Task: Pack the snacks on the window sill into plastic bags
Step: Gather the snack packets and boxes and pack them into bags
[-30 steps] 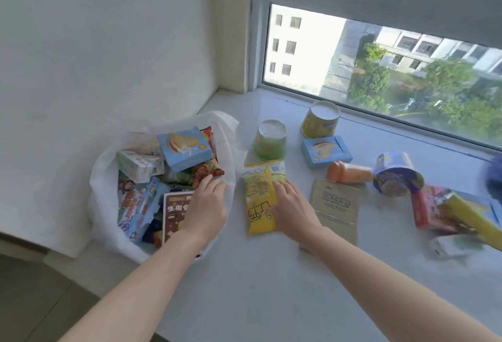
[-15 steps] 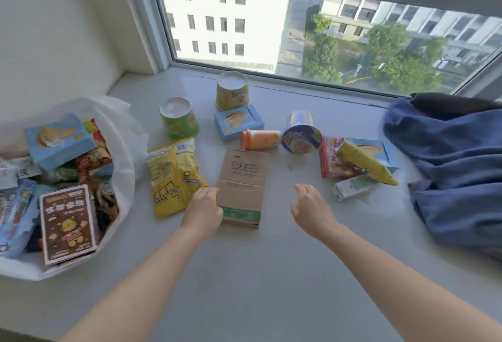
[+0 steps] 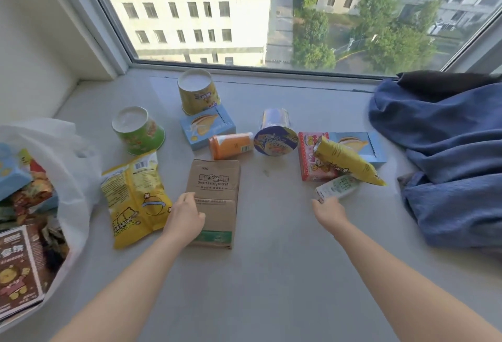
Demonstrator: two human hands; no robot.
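On the brown carton [image 3: 213,200] the left hand [image 3: 184,219] rests, fingers loosely bent, clamping nothing; right of the carton the right hand [image 3: 327,210] meets a small white-green pack [image 3: 338,188] — pinched or merely touched, I cannot tell. Left of the carton the white plastic bag [image 3: 78,173] is already well filled — yet cups [image 3: 138,131], boxes [image 3: 207,127] and pouches [image 3: 135,195] around the carton lie unpacked on the window sill [image 3: 271,273].
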